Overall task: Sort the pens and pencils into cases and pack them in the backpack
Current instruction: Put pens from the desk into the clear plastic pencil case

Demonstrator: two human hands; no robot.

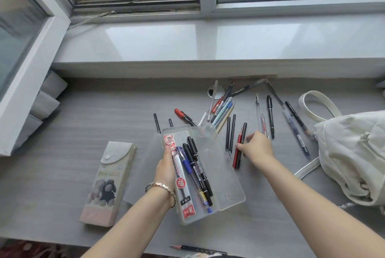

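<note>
pens (pixel 223 108): mostly unsorted yet, scattered beyond and to either side of the right hand (pixel 258 147). roughly a quarter done, at a guess.

cased so far: one packaged pen (pixel 181 180) in red-and-white wrap, one blue pen (pixel 187 164) with a ribbed grip, two slim black markers (pixel 200 166), all lying lengthwise in the open clear case (pixel 220 176). grips that case by its left edge with the left hand (pixel 165 169), thumb curled over the rim.

pinches, by the look of it, a red pencil (pixel 237 151) under the right fingertips, a dark pencil (pixel 244 130) touching alongside; unclear whether holding both.

left to do: gather the loose ones, fill the printed case (pixel 106 185) lying snapped shut well left of the left hand, then pack both cases into the backpack (pixel 354 160) slumped right of the right hand. also one stray pencil (pixel 198 249) below both wrists.

frosted rigid plastic on the clear case, boxy with rounded corners; matte flap on the printed one; soft, pale, creased cloth on the backpack; smooth round barrels, likely to roll on the grey wood-grain desk (pixel 83 122).
</note>
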